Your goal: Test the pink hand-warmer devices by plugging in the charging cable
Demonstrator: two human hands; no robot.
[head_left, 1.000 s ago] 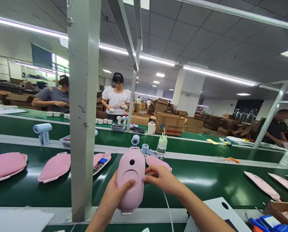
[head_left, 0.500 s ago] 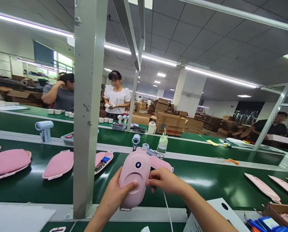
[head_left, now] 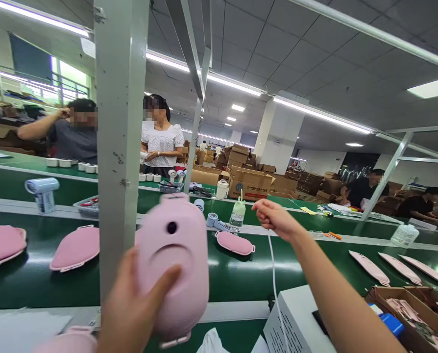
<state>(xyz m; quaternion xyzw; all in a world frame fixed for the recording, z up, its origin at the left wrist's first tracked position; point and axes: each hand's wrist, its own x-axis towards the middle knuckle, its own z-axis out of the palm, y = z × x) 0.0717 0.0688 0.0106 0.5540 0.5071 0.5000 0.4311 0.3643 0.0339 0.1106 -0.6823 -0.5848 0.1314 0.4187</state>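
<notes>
My left hand [head_left: 141,299] grips a pink oval device [head_left: 184,279] upright, thumb across its round recess; a small dark circle shows near its top. To the right and higher, my right hand [head_left: 276,218] is closed on the end of a white cable [head_left: 272,260], which hangs down toward a white vented box [head_left: 296,314]. The cable's tip is hidden in the fingers. Hand and device are apart. Beyond the device, a pink pad [head_left: 235,243] lies on the green belt [head_left: 241,279].
A metal post [head_left: 119,147] rises at the left. More pink pads [head_left: 75,247] lie left, and pink shells [head_left: 369,267] lie right. A green bottle [head_left: 237,212] and a blue fan [head_left: 43,193] stand beyond. Boxes of parts [head_left: 417,314] sit lower right. Other people are across the belt.
My right hand has moved away from the device, up and right, with the cable. The device has come closer and moved left, and its lit display now looks dark. The view has shifted right.
</notes>
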